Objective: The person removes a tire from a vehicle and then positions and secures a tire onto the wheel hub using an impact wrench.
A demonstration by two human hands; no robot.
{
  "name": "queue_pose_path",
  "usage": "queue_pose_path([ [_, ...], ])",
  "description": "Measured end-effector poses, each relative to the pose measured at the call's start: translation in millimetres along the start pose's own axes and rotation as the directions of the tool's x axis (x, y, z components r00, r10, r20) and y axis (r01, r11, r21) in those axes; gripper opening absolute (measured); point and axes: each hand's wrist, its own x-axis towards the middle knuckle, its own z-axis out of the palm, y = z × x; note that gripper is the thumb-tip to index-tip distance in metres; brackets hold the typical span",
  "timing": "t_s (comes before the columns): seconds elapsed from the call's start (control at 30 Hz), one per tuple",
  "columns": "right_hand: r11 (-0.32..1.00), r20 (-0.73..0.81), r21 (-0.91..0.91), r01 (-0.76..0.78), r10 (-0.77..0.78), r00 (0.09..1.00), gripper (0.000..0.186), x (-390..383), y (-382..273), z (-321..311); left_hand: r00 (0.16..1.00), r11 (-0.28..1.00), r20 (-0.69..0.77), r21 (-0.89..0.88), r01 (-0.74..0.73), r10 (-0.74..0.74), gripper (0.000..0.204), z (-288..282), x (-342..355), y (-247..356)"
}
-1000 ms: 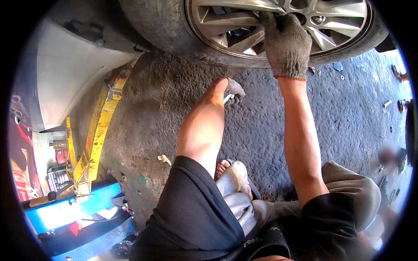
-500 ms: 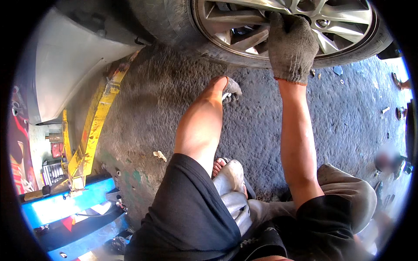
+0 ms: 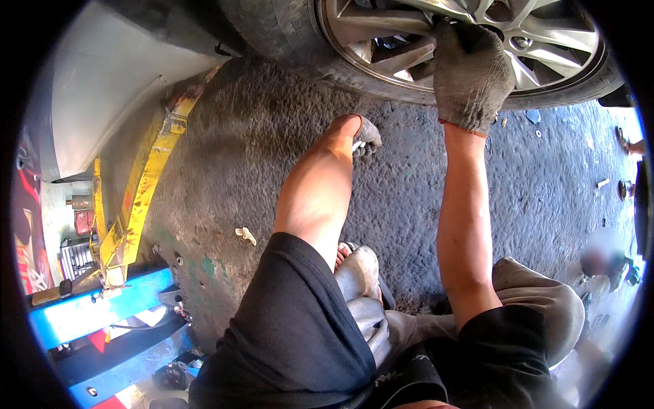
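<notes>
My right hand point(image 3: 472, 76), in a grey-brown knit glove with an orange cuff, reaches up to the middle of a car wheel point(image 3: 392, 26). Its fingers are curled in among the silver spokes close to the hub, and whatever they grip is hidden behind the glove. A lug nut point(image 3: 522, 42) shows in its recess just right of that hand. Lower and to the left, my left hand point(image 3: 368, 138) wears a similar glove and hangs over the dark floor. It is closed around a small shiny piece point(image 3: 357, 146), too small to name.
A yellow lift arm point(image 3: 144, 184) slants beneath the car body point(image 3: 102, 88) on the left, joined to a blue metal beam point(image 3: 102, 310). Small scraps point(image 3: 246, 236) lie on the rough floor point(image 3: 409, 198). Another person's foot point(image 3: 635, 147) is at the far right.
The wheel and lift arm sit slightly differently in the picture as the view shifts. Both hands keep nearly the same places, the right at the hub and the left above the floor.
</notes>
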Motion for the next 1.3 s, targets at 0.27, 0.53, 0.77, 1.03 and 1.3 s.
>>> queue_pose_path([
  [0.27,0.997,0.049,-0.068,-0.032,0.036,0.998,0.035,4.1,-1.3,0.6,0.999,0.999,-0.037,0.032,-0.037,0.038,0.023,-3.4,11.9,-6.5],
  [0.53,0.997,0.039,0.067,-0.038,0.035,0.999,0.038,1.1,0.3,4.0,0.999,0.998,-0.04,0.056,-0.029,0.031,0.026,-1.6,7.2,-2.3],
  [0.77,0.993,0.078,0.033,0.117,-0.12,0.99,0.03,5.5,-2.7,-0.5,0.997,0.997,-0.061,0.066,-0.038,0.042,0.026,1.8,-7.9,11.5],
  [1.03,0.92,0.214,-0.104,0.378,-0.35,0.912,0.028,14.0,21.7,7.6,0.999,1.0,-0.046,0.01,-0.015,0.015,0.029,-6.6,6.9,-7.0],
  [1.3,0.466,0.614,0.561,-0.684,0.319,0.722,0.045,6.6,25.3,9.5,0.996,0.997,-0.081,0.057,-0.043,0.047,0.031,0.6,-3.6,4.3],
])
